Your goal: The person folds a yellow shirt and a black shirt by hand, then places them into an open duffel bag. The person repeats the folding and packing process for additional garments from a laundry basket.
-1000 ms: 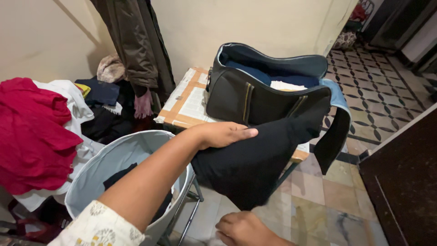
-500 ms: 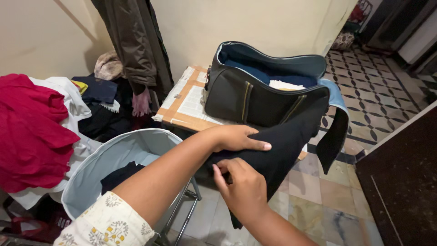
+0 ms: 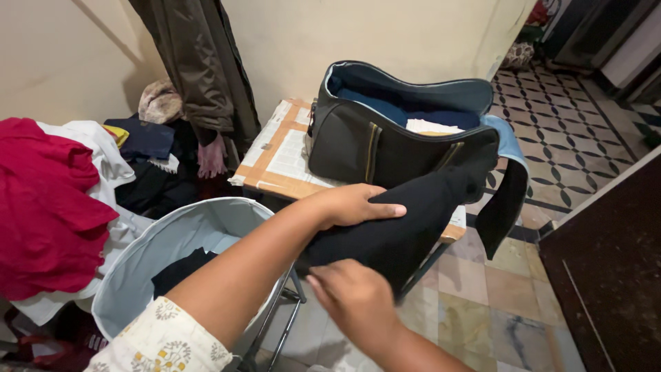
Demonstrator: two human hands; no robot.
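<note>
Gripping a dark black folded cloth garment (image 3: 406, 227), the left hand (image 3: 351, 204) is lying across its top edge with fingers stretched flat and thumb tucked beneath; the right hand (image 3: 354, 297) is pressing on the garment's lower fold, fingers curled, though I cannot tell whether they are pinching it; the garment is hanging in front of an open black duffel bag with blue lining (image 3: 385, 138) sitting on a taped cardboard box (image 3: 275, 162); a pale grey fabric laundry hamper (image 3: 144, 258) is standing just beside, left of the arms.
</note>
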